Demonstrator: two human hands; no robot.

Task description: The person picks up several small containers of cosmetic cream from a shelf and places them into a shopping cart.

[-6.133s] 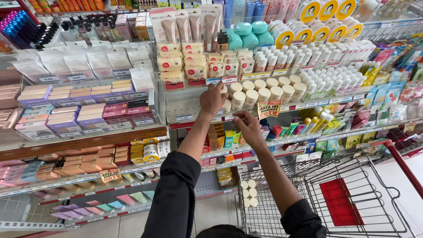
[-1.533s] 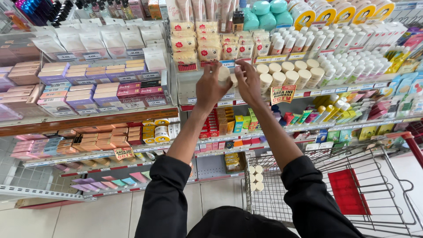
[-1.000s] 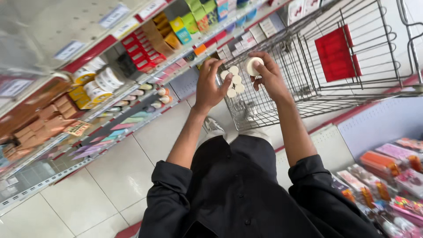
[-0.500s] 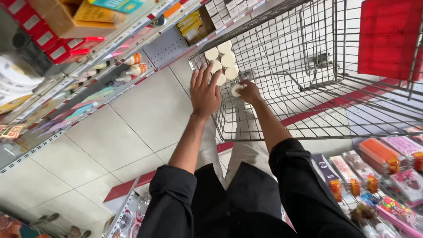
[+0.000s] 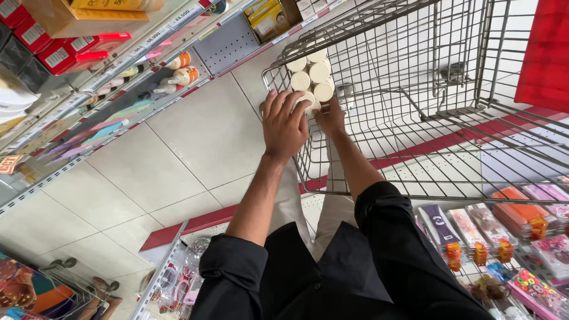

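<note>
Several cream round jars point(image 5: 312, 75) are stacked in the near corner of a wire shopping cart point(image 5: 415, 154). My left hand point(image 5: 284, 124) lies with its fingers spread over the cart's corner, fingertips against the lowest jar point(image 5: 307, 102). Reaching inside the cart, my right hand point(image 5: 331, 118) rests against the same lowest jars, with its fingertips hidden behind them. Both of my sleeves are black.
A red flap point(image 5: 542, 53) hangs at the cart's far end. Store shelves point(image 5: 89, 65) with red boxes, tubes and bottles run along the left. A rack of small packaged goods point(image 5: 504, 231) sits at the lower right. Pale floor tiles point(image 5: 178, 154) lie between them.
My view swung from the shelf of jars down to the cart. Both hands brought a jar down from the shelf and now sit at the stack in the cart's corner.
</note>
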